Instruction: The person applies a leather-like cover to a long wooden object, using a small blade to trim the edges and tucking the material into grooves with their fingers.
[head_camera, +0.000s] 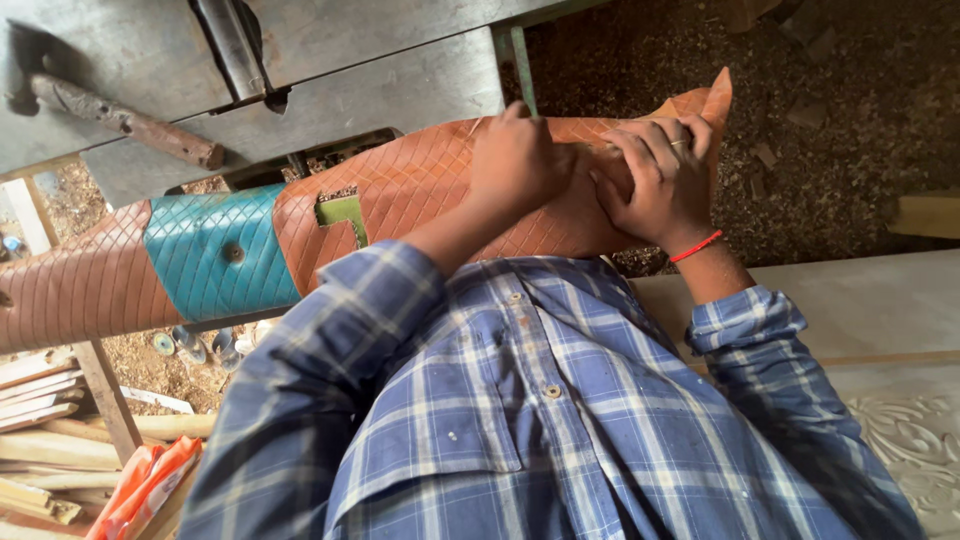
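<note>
Sawdust-strewn floor (850, 90); grey metal machine table (330, 60); stacked timber (40, 440); pale carved panel (900, 420).

Soft, even daylight fills the place — bright enough, with no harsh glare. The grey metal table (380, 80) at the far left takes a dull sheen, and a dark shadow sits at its far left corner. The sawdust floor (850, 110) on the far right lies dimmer. Focus holds throughout — straight lines bow slightly toward the edges.

Brown-and-teal diamond-quilted cushion (400, 190) — blue plaid shirt (520, 420), possibly red wristband (697, 246)
</note>
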